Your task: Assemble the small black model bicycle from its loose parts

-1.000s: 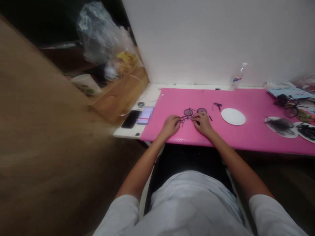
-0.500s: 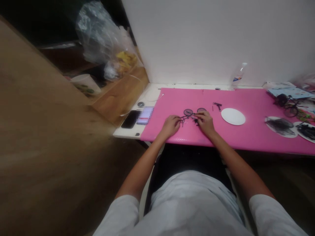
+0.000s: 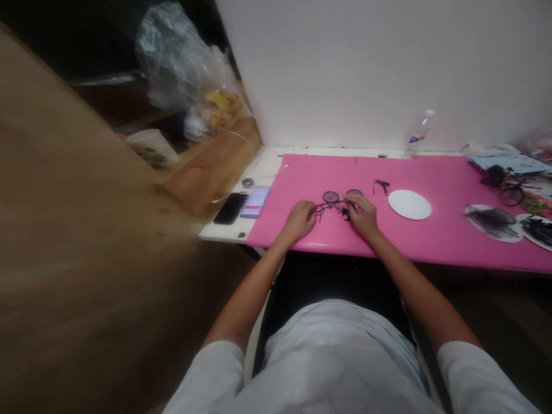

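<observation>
Between my two hands, over the near part of the pink mat (image 3: 297, 178), is a small dark model bicycle frame (image 3: 324, 206) with thin bars. My left hand (image 3: 302, 221) pinches its left end. The fingers of my right hand (image 3: 363, 216) are closed on its right side, where small black parts (image 3: 345, 213) show under the fingertips. Just beyond the frame lies a small spoked wheel (image 3: 330, 196). Another wheel (image 3: 354, 192) is partly covered by my right fingers. A small black angled part (image 3: 382, 185) rests on the mat to the right.
A white plate (image 3: 409, 205) stands right of my hands. Further right are plates of dark parts (image 3: 491, 221) and a model bicycle (image 3: 509, 187). A clear bottle (image 3: 419, 135) is by the wall. Phones (image 3: 230, 209) lie at the left edge, beside a wooden partition (image 3: 215, 155).
The bicycle frame has tilted slightly between my hands, and the nearer wheel is less covered by it. My right fingers have shifted a little; my left hand stays put.
</observation>
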